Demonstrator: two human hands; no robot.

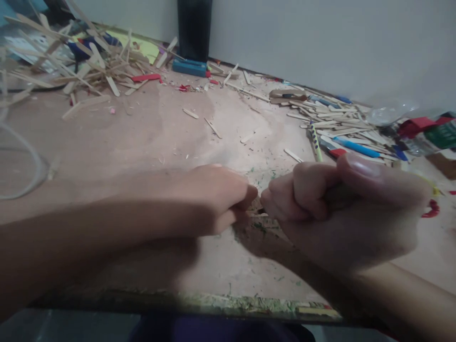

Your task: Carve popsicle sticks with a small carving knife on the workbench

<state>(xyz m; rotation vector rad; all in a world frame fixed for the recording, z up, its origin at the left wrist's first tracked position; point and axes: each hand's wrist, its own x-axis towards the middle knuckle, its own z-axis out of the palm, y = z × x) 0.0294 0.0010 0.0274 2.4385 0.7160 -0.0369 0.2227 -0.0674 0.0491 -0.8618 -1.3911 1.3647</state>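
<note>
My left hand (223, 199) is closed in a pinch low over the table, fingers pointing right. A thin pale wooden stick (259, 215) shows in the narrow gap between my hands, by my left fingertips. My right hand (342, 209) is a fist with the thumb on top. From its left side pokes a small dark tip (262, 210), touching or very near the stick. The rest of what the fist grips is hidden by the fingers. Fine green and dark shavings (263, 228) lie on the table around both hands.
A heap of craft sticks (103, 66) lies back left, near a blue-based black stand (190, 66). More sticks (335, 116), a light blue pen (356, 146) and a dotted yellow stick (315, 141) lie at right. A white cable (32, 175) loops at left. The table's front edge (213, 304) is worn.
</note>
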